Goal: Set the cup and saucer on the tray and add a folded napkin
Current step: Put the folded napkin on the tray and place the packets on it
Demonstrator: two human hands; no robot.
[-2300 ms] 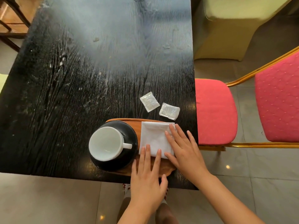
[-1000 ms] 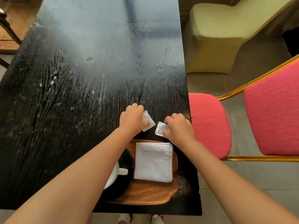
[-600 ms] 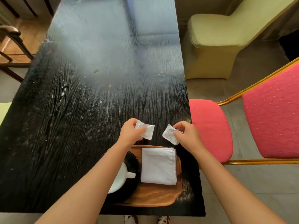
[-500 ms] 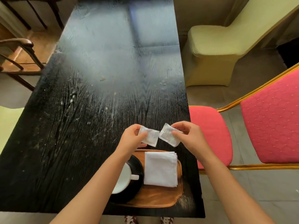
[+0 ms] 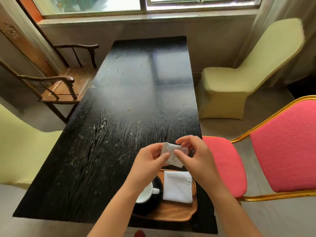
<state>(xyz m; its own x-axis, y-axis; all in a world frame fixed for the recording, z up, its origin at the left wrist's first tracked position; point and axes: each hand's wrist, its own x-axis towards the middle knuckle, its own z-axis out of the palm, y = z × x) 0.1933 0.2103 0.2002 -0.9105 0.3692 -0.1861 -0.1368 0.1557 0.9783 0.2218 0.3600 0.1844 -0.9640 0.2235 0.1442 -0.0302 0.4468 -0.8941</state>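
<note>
With my left hand [image 5: 150, 158] and right hand [image 5: 193, 156] pinching small white sachets [image 5: 172, 155] together above the tray [image 5: 172, 214], where cup [image 5: 145, 194], saucer [image 5: 153, 205] and folded napkin [image 5: 177, 186] already sit, I judge a slipped sachet could land in the cup.

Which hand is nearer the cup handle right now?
Left. The left hand is raised just above and beyond the cup handle, its forearm crossing over the cup. The right hand is raised farther right, above the napkin.
</note>
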